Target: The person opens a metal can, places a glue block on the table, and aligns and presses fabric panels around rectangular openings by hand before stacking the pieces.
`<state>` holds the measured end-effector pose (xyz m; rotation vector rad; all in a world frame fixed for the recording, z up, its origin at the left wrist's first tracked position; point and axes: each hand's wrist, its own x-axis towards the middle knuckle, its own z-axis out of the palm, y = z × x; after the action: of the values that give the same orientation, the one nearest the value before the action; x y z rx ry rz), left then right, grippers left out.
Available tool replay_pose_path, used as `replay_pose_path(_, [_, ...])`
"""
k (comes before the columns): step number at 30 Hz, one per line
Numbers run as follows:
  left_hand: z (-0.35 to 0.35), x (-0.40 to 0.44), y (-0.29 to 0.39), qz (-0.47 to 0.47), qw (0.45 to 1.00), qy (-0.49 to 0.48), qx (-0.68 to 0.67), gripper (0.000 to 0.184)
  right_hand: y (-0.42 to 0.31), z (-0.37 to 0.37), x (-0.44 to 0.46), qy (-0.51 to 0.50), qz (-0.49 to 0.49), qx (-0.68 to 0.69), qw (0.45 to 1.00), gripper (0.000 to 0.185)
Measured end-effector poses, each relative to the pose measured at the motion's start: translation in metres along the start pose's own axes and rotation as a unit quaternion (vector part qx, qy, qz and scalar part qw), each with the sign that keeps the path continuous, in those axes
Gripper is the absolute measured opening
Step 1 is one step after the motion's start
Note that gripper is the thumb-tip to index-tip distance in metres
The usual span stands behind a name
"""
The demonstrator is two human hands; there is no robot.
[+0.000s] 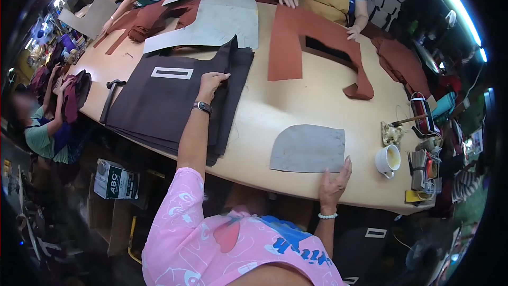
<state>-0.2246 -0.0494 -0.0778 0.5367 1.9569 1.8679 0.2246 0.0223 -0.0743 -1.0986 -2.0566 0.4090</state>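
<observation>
At ten o'clock we have the dark cloth stack (169,100), with a white rectangular frame (172,73) on its top sheet. Our left hand (210,85) is at eleven, thumb and fingers together on the raised edge near the stack's right side. To handle it well, we should pinch only that top layer, lift evenly, and keep the wrist light so the sheets beneath stay square. At four o'clock our right hand (333,185) has its fingers apart, clamped on nothing, beside the lower right corner of the grey panel (308,149); whether it presses on the panel we cannot tell. We would do best to keep that palm light, so the panel lies flat on the table (254,175).

As for containers, the ABC tin (116,180) stands below the table, toward eight o'clock; we cannot tell what it holds. Just past three, the white cup (388,160) holds something pale yellow, level unclear, so we should keep our right elbow and any cloth well away from it.
</observation>
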Motion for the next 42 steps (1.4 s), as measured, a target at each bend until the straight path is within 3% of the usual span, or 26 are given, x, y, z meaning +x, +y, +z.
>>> replay_pose_path(6, [-0.005,0.019,-0.020,-0.029,0.998,0.029,-0.043,0.019,0.000,0.001,0.000,0.003,0.013,-0.008,1.000,0.066])
replay_pose_path(9, [-0.001,0.008,-0.016,0.057,0.994,0.077,-0.054,0.017,0.000,0.002,0.000,0.006,0.008,0.002,1.000,0.066])
replay_pose_path(12, [-0.008,0.013,-0.016,-0.027,0.997,0.071,-0.031,0.016,0.000,0.002,0.000,0.004,0.007,-0.009,1.000,0.066])
replay_pose_path(18, [-0.008,0.012,-0.019,-0.007,0.996,0.001,-0.093,0.020,-0.001,0.002,0.000,0.003,0.015,-0.018,1.000,0.066])
replay_pose_path(21, [-0.004,-0.018,0.026,0.113,0.980,0.060,0.155,0.023,0.000,0.003,0.001,0.001,0.019,-0.019,1.000,0.067])
replay_pose_path(22, [0.002,-0.027,0.038,0.198,0.956,0.087,0.199,0.023,-0.001,0.004,0.003,0.007,0.010,-0.011,1.000,0.067])
replay_pose_path(26, [0.029,-0.080,0.073,0.311,0.944,0.007,0.113,0.021,-0.009,0.000,0.001,0.017,-0.018,0.025,0.999,0.063])
replay_pose_path(28, [0.048,-0.114,0.072,0.285,0.954,-0.060,0.073,0.019,-0.020,0.000,0.004,-0.009,-0.017,0.101,0.995,0.058])
replay_pose_path(32, [0.087,-0.181,0.042,0.274,0.951,-0.106,0.099,0.016,-0.066,0.010,0.026,-0.082,0.014,0.260,0.962,0.044])
replay_pose_path(36, [0.118,-0.241,0.022,0.293,0.930,-0.162,0.152,0.019,-0.086,0.030,0.041,-0.078,0.129,0.335,0.930,0.070])
replay_pose_path(39, [0.137,-0.278,0.015,0.266,0.920,-0.226,0.178,0.020,-0.064,0.018,0.038,-0.094,0.149,0.241,0.954,0.077])
replay_pose_path(42, [0.150,-0.298,0.014,0.265,0.908,-0.274,0.175,0.024,-0.025,0.005,0.030,-0.028,0.149,0.183,0.971,0.072])
